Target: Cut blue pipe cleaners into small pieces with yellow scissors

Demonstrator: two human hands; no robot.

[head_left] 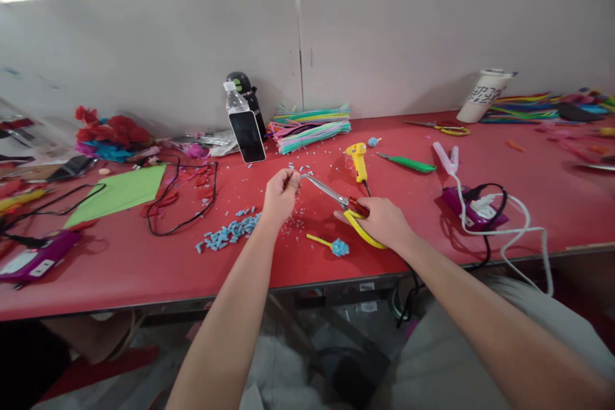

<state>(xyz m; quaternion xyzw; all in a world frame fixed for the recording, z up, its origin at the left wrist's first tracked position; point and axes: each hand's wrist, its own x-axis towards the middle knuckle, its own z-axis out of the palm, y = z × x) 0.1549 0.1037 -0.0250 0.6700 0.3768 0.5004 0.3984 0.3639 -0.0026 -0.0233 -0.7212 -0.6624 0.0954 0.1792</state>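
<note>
My right hand [382, 221] grips yellow-handled scissors [343, 204], blades pointing left toward my left hand [279, 195]. The left hand is closed in a pinch on a small piece I cannot make out, held at the blade tips above the red table [120, 262]. A pile of short blue cut pieces [229, 234] lies to the left of that hand. A small blue pompom on a yellow stem [331, 245] lies between my hands near the table's front.
A yellow glue gun [357, 161], a green-handled tool [408, 163], a stack of pastel pipe cleaners [310, 128], a phone [246, 136] leaning on bottles, green paper [122, 191], black cables [182, 195], a white cable [509, 230] and a purple box [473, 208] lie around. Grey partition boards stand behind.
</note>
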